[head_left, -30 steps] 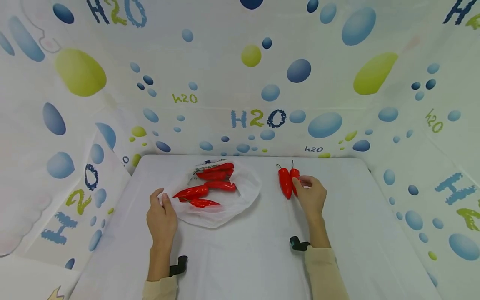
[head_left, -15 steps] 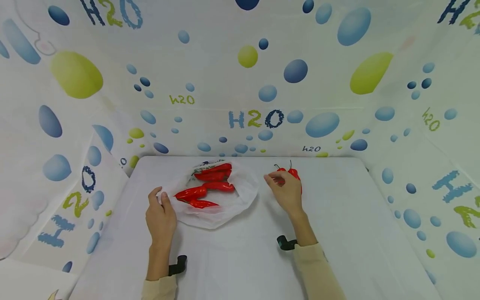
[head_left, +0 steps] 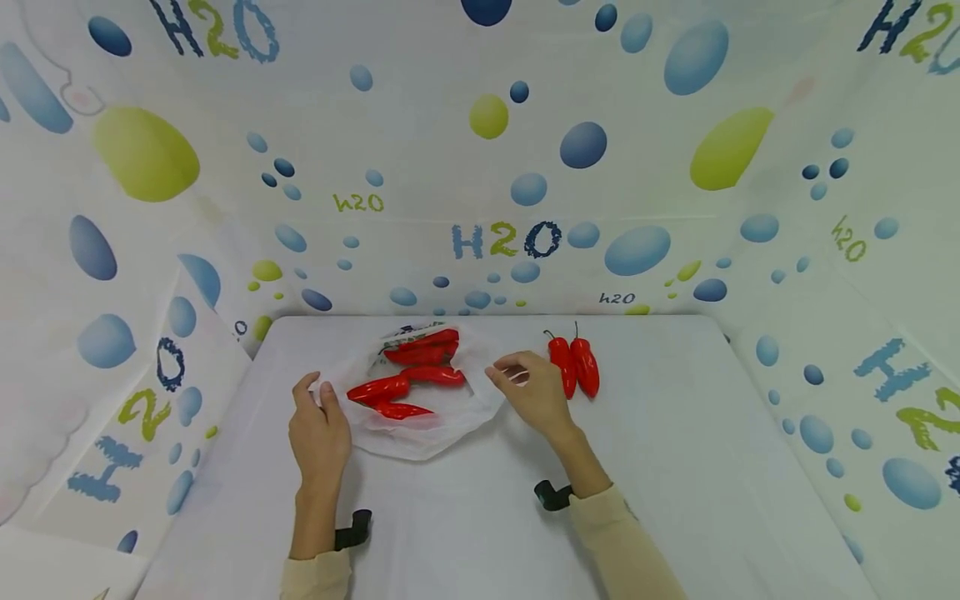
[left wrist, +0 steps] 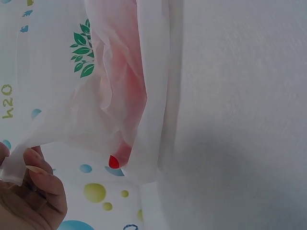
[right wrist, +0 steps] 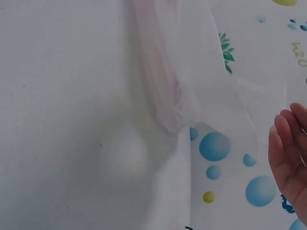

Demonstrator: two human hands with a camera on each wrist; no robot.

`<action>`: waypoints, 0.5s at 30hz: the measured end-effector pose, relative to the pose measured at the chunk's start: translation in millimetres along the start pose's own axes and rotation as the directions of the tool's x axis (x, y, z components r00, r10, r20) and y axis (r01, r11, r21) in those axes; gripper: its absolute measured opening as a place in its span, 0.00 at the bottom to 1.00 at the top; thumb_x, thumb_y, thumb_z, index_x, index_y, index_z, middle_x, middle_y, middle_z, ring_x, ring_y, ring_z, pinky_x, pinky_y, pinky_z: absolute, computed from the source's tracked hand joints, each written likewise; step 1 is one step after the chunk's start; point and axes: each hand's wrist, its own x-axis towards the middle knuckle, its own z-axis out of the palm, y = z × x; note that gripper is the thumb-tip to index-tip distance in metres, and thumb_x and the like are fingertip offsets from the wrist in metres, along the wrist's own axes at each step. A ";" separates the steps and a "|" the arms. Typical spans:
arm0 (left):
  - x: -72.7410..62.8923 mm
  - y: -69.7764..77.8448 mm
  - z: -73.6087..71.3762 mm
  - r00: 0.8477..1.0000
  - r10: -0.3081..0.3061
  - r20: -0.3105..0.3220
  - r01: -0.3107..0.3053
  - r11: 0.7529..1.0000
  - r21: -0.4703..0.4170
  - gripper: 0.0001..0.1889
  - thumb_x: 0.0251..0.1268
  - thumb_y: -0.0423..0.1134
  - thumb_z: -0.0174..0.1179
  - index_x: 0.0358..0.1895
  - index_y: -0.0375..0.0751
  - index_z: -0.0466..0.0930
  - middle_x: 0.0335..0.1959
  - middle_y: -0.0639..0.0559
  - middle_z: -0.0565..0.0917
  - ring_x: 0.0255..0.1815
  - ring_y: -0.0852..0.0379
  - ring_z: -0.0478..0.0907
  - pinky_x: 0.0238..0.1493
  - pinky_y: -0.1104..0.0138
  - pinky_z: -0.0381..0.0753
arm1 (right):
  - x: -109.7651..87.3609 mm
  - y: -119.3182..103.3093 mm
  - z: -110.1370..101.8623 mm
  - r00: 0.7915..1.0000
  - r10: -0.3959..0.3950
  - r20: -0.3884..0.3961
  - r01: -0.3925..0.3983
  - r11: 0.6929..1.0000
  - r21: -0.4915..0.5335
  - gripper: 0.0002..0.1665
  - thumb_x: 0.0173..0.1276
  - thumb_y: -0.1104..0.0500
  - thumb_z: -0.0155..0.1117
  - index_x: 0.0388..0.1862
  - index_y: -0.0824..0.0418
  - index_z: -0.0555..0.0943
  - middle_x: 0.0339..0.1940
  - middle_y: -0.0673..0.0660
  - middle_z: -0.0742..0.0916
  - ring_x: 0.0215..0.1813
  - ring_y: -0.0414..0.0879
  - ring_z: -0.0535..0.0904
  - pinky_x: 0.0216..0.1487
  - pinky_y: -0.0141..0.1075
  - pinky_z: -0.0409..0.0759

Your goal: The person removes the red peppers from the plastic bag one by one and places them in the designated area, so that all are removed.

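A thin white plastic bag (head_left: pixel 420 446) lies spread open on the table, with several red peppers (head_left: pixel 381 388) in its mouth. My left hand (head_left: pixel 321 433) is at the bag's left side; in the left wrist view its fingers (left wrist: pixel 45 184) pinch a pulled-up edge of the film. At the bag's right edge is my right hand (head_left: pixel 536 396), with no pepper in it. The right wrist view shows its fingers (right wrist: pixel 283 143) fairly straight and apart from the visible film. Two red peppers (head_left: pixel 585 367) lie side by side just right of this hand, the nearer one partly hidden.
The white table (head_left: pixel 450 525) ends at the back against a white curtain (head_left: pixel 420 150) printed with blue and green drops. Small black wrist cameras (head_left: pixel 354 530) sit on both forearms.
My right hand has left the two peppers on the right and moved left to the bag's right edge. The left hand has stayed at the bag. The head view has shifted slightly.
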 end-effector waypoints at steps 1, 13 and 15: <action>0.4 -0.5 0.1 1.000 -0.004 0.003 0.004 1.000 0.003 0.24 0.86 0.48 0.43 0.73 0.36 0.67 0.22 0.45 0.72 0.20 0.51 0.65 0.23 0.65 0.67 | -0.3 -1.5 2.2 1.000 -0.005 0.015 0.005 1.000 0.000 0.16 0.70 0.43 0.74 0.48 0.50 0.89 0.44 0.43 0.89 0.43 0.40 0.84 0.45 0.37 0.85; 4.8 1.2 1.2 1.000 -0.003 0.016 0.003 1.000 0.000 0.25 0.86 0.49 0.43 0.74 0.37 0.66 0.21 0.46 0.71 0.19 0.52 0.65 0.22 0.66 0.67 | 4.5 -14.2 24.8 0.966 -0.059 0.253 0.069 0.997 -0.033 0.19 0.72 0.45 0.72 0.53 0.55 0.88 0.44 0.43 0.89 0.43 0.39 0.84 0.46 0.33 0.84; 4.7 1.6 1.6 1.000 -0.006 0.020 0.006 1.000 -0.004 0.25 0.86 0.49 0.43 0.74 0.38 0.66 0.21 0.46 0.71 0.19 0.52 0.65 0.21 0.66 0.67 | 5.7 -14.9 29.0 0.958 -0.058 0.282 0.071 0.997 -0.038 0.20 0.72 0.45 0.71 0.55 0.55 0.87 0.45 0.43 0.89 0.44 0.39 0.84 0.46 0.33 0.84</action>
